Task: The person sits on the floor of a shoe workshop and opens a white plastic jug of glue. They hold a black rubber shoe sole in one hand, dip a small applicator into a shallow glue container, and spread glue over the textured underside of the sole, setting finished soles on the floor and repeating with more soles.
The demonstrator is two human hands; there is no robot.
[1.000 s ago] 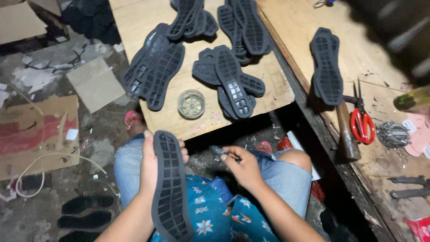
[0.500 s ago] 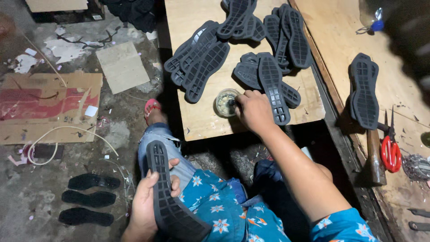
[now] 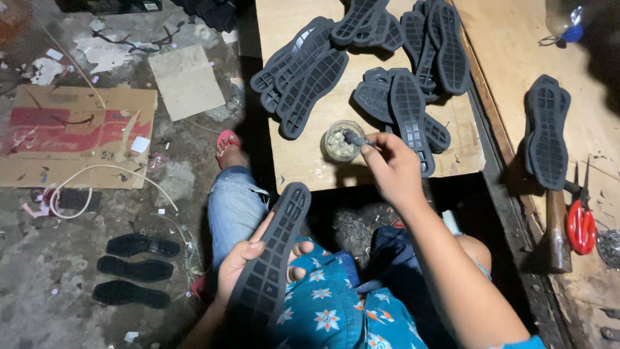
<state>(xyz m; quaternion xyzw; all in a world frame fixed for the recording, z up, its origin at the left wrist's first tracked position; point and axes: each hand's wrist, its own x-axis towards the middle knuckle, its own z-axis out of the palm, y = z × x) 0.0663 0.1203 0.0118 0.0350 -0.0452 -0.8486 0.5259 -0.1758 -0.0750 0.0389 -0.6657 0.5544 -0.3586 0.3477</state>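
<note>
My left hand point(image 3: 248, 262) grips a dark grey rubber shoe sole point(image 3: 271, 255), tread side up, over my lap. My right hand point(image 3: 391, 168) reaches forward and holds a small brush point(image 3: 355, 138) with its tip over a small round glue tin point(image 3: 341, 141) on the low wooden board point(image 3: 303, 161). Piles of the same soles lie on the board, one pile at the left point(image 3: 303, 77) and another at the right point(image 3: 413, 97).
A single sole point(image 3: 547, 132) lies on the wooden bench at the right, with red-handled scissors point(image 3: 580, 223) and a hammer point(image 3: 557, 226) beside it. Flat cardboard point(image 3: 71, 136), a white cord point(image 3: 103, 178) and three dark insoles point(image 3: 132, 268) lie on the littered floor at the left.
My right hand went from my lap out to the glue tin and now holds the brush at it. The sole in my left hand has tipped lower, toward the board.
</note>
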